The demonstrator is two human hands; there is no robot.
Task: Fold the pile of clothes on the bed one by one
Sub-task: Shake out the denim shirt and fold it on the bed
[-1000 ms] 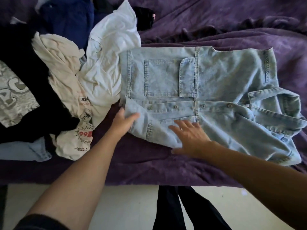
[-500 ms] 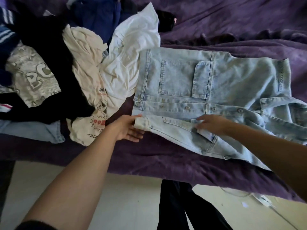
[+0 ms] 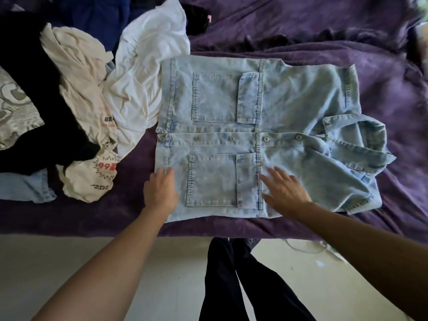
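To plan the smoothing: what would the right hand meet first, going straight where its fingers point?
Probably the near pocket flap of the denim jacket, then its button strip.

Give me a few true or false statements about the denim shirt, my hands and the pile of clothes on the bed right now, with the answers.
1. The denim shirt lies spread out on the purple blanket. True.
2. The left hand grips a bunched-up sleeve. False: it lies with its fingers straight on the shirt's near hem corner.
3. The right hand rests flat on the shirt, beside the near pocket. True.
4. The white garment covers the shirt's collar. False: it lies crumpled at the hem end, opposite the collar.
5. The cream T-shirt with red print is neatly folded. False: it lies crumpled in the pile.
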